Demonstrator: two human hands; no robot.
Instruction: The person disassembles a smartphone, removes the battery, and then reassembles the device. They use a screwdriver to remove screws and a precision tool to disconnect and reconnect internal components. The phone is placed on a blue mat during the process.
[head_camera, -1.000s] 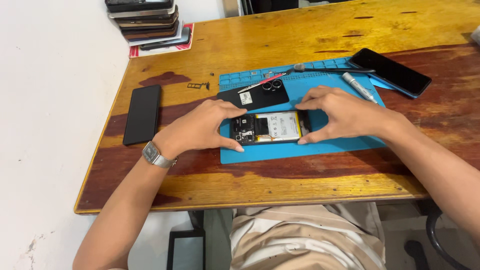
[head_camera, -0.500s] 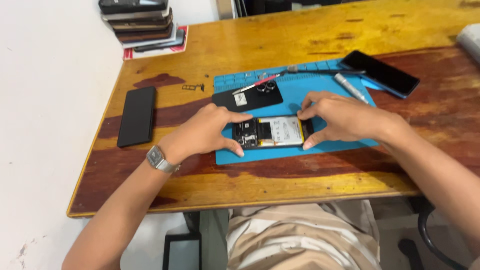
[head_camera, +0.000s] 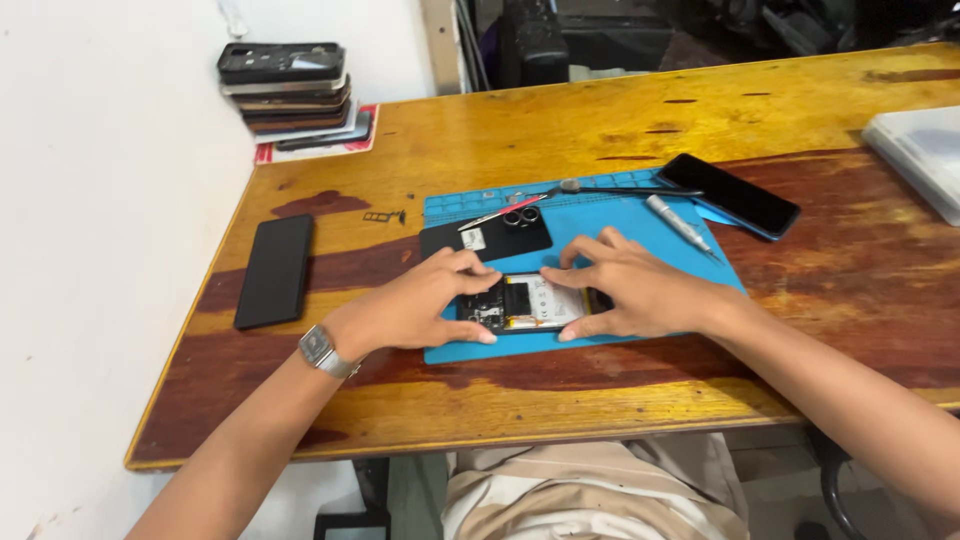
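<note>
An opened phone (head_camera: 525, 303) with its board and battery exposed lies on a blue work mat (head_camera: 620, 225). My left hand (head_camera: 415, 300) grips the phone's left end, fingers over its top edge and thumb at its lower edge. My right hand (head_camera: 625, 285) holds the right end the same way. A silver watch (head_camera: 322, 351) is on my left wrist. The phone's black back cover (head_camera: 485, 237) lies just behind it on the mat.
A grey screwdriver (head_camera: 678, 223) and red-handled tweezers (head_camera: 500, 211) lie on the mat. A black phone (head_camera: 742, 195) rests at the mat's right corner, another black phone (head_camera: 275, 269) at the left. A stack of phones (head_camera: 290, 88) stands far left. A white box (head_camera: 925, 150) sits at the right edge.
The view shifted, so everything sits lower in the frame. Both hands stay on the opened phone, fingers shifted slightly along its ends.
</note>
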